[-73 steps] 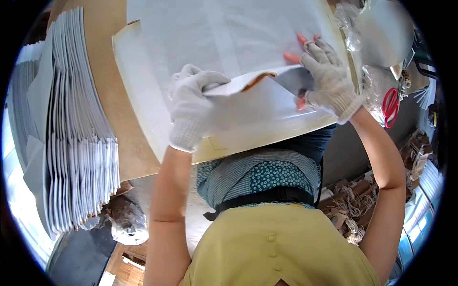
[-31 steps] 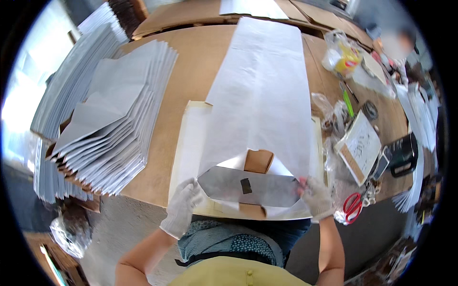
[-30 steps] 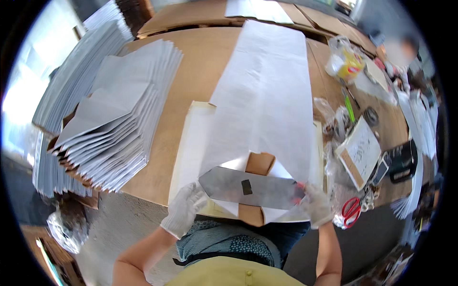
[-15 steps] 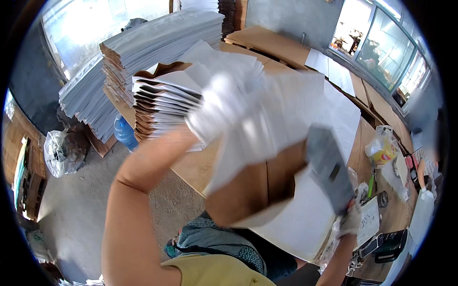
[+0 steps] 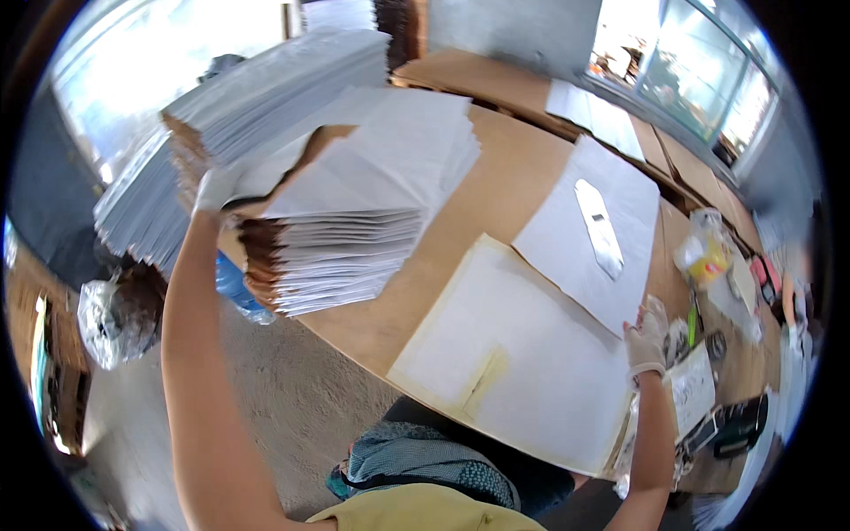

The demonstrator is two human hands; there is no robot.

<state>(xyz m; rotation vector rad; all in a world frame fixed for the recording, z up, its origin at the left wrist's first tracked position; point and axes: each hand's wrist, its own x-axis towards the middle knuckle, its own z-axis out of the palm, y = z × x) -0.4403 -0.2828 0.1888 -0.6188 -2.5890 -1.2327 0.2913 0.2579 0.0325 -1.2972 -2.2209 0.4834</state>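
My left hand (image 5: 215, 188), in a white glove, is at the far left with its fingers closed at the edge of a white paper bag (image 5: 274, 168) with a brown inside. That bag lies against a fanned pile of white paper bags (image 5: 354, 239), folded edges toward me. My right hand (image 5: 648, 338), also gloved with bare fingertips, hovers or rests at the near corner of a white paper sheet (image 5: 558, 230); its fingers are apart and hold nothing. On that sheet lies a pale flat plate (image 5: 599, 228) with pointed ends and a small slot. A white board (image 5: 522, 363) with yellowish edges lies before me.
Tall stacks of white paper (image 5: 283, 84) stand behind the pile. Right of my right hand are a plastic bag with yellow contents (image 5: 704, 252), a green pen (image 5: 692, 319) and a black case (image 5: 742, 427). A blue bottle (image 5: 235, 288) stands below the table's left edge.
My left hand has swung left, carrying the bag from over the white board to the pile. My right hand has let go of the plate, which now lies on the sheet.
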